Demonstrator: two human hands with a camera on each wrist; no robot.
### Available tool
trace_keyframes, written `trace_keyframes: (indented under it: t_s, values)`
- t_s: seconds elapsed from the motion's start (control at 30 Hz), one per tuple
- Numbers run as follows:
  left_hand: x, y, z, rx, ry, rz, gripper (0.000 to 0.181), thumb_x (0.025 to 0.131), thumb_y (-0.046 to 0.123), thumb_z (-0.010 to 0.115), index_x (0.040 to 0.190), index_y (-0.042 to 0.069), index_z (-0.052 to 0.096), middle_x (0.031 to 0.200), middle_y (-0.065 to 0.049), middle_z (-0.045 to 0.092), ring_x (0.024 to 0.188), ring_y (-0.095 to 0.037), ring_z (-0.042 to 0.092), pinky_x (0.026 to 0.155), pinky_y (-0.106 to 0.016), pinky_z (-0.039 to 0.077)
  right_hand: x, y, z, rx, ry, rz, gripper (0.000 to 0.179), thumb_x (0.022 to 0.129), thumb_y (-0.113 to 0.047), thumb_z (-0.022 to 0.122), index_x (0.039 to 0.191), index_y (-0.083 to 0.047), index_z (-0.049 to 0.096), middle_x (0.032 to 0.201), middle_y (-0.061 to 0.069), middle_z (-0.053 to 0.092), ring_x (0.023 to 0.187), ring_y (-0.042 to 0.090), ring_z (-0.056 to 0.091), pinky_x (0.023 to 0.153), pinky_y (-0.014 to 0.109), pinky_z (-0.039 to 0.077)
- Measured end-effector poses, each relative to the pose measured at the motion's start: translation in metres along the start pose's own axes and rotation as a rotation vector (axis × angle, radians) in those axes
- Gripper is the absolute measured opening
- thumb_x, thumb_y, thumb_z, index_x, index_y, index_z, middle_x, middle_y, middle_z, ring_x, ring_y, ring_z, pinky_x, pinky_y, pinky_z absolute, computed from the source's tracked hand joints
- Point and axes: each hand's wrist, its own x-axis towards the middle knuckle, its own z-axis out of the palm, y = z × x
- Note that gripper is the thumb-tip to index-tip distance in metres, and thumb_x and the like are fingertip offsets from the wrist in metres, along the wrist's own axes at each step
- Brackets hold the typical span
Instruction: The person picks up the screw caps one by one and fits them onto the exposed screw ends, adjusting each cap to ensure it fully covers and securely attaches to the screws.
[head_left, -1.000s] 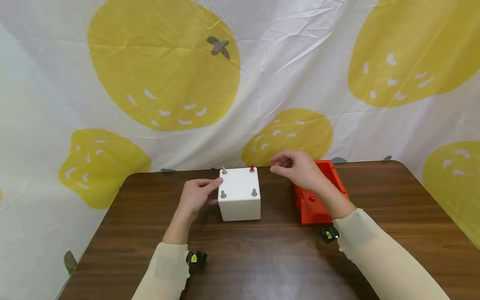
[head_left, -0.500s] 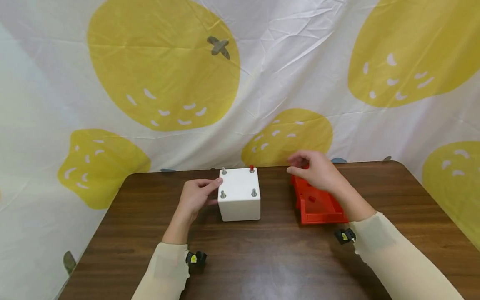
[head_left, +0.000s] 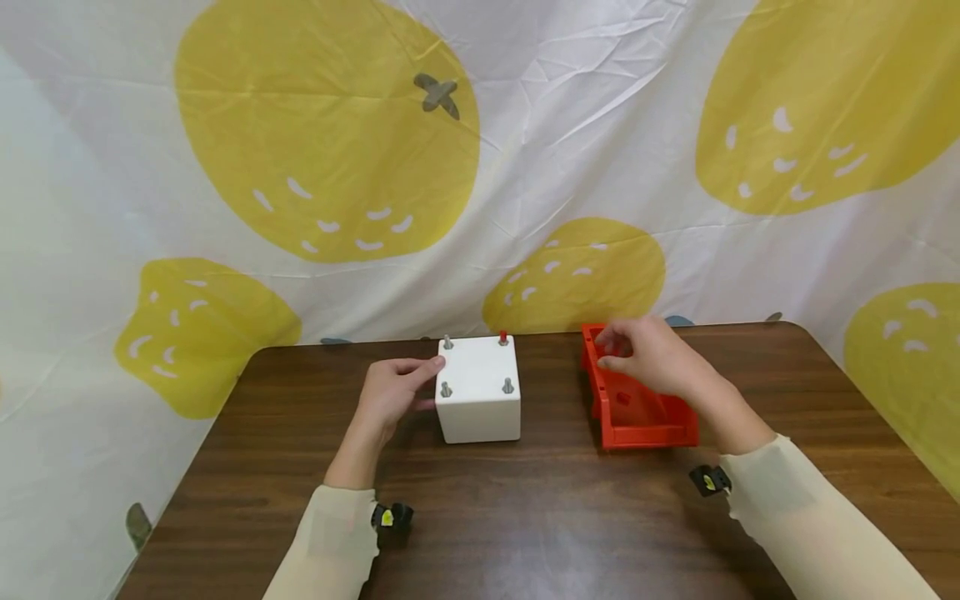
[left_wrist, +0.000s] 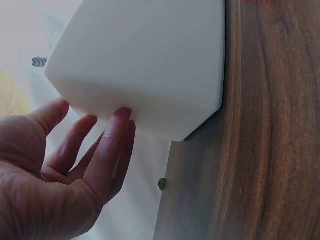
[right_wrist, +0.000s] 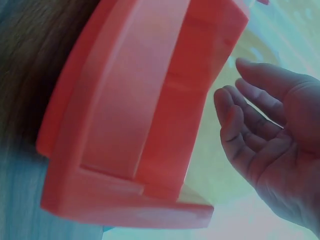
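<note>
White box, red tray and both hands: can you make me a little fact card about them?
White box: on the brown table
Bolts: four, on top
Red cap: on the back right bolt
Left hand: touching the box's left side
Right hand: above the red tray, nothing seen in it
Tray: right of the box, small red piece inside

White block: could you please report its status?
Left hand touching white block. Red cap on one stud. Right hand over red bin, nothing visibly held, partly hiding its inside.
</note>
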Motion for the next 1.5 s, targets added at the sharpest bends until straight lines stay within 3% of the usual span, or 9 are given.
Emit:
trace_keyframes:
  t_s: [0.2, 0.57, 0.87, 1.07, 1.3, 1.5]
  values:
    - [0.001, 0.0, 0.0, 0.001, 0.005, 0.001, 0.044, 0.068, 0.044, 0.076, 0.093, 0.009, 0.069, 0.103, -0.007, 0.061, 0.091, -0.022, 0.061, 0.066, -0.038, 0.057, -0.003, 0.006, 0.003, -0.064, -0.027, 0.001, 0.025, 0.077, -0.019, 0.072, 0.099, -0.008, 0.065, 0.086, -0.002, 0.064, 0.079, 0.013, 0.057, 0.072, 0.033, 0.051]
    - [-0.001, 0.001, 0.0, 0.013, 0.001, -0.011, 0.044, 0.068, 0.044, 0.076, 0.095, 0.009, 0.069, 0.104, -0.007, 0.06, 0.095, -0.024, 0.06, 0.065, -0.036, 0.057, -0.01, 0.011, 0.008, -0.122, -0.076, 0.016, 0.026, 0.076, -0.018, 0.073, 0.098, -0.009, 0.064, 0.083, -0.001, 0.061, 0.074, 0.014, 0.054, 0.068, 0.031, 0.051]
    - [-0.001, 0.0, 0.0, 0.009, 0.002, -0.008, 0.044, 0.068, 0.044, 0.076, 0.094, 0.009, 0.069, 0.104, -0.007, 0.06, 0.092, -0.022, 0.061, 0.063, -0.035, 0.057, -0.011, 0.019, 0.016, -0.163, -0.118, 0.02, 0.025, 0.076, -0.016, 0.073, 0.098, -0.008, 0.065, 0.091, 0.004, 0.064, 0.083, 0.019, 0.056, 0.076, 0.039, 0.052]
    - [-0.001, 0.001, 0.0, -0.004, 0.001, -0.008, 0.044, 0.068, 0.043, 0.076, 0.094, 0.008, 0.069, 0.103, -0.007, 0.061, 0.092, -0.022, 0.061, 0.063, -0.035, 0.057, -0.01, 0.02, 0.021, -0.187, -0.153, 0.021, 0.019, 0.077, -0.011, 0.069, 0.096, -0.008, 0.065, 0.084, -0.001, 0.063, 0.078, 0.017, 0.056, 0.073, 0.037, 0.052]
    - [-0.002, 0.003, 0.001, 0.006, 0.003, -0.004, 0.042, 0.069, 0.043, 0.076, 0.094, 0.009, 0.069, 0.103, -0.007, 0.061, 0.092, -0.023, 0.061, 0.064, -0.035, 0.057, -0.009, 0.02, 0.026, -0.231, -0.218, 0.071, 0.005, 0.08, -0.011, 0.067, 0.084, -0.013, 0.063, 0.066, -0.004, 0.055, 0.064, 0.015, 0.05, 0.06, 0.027, 0.048]
    - [-0.002, 0.002, 0.0, 0.01, 0.001, -0.01, 0.043, 0.069, 0.043, 0.075, 0.095, 0.009, 0.069, 0.103, -0.007, 0.061, 0.094, -0.024, 0.061, 0.064, -0.035, 0.057, -0.01, 0.021, 0.03, -0.327, -0.231, 0.042, 0.012, 0.078, -0.009, 0.068, 0.076, -0.013, 0.057, 0.061, -0.002, 0.05, 0.059, 0.015, 0.047, 0.058, 0.026, 0.046]
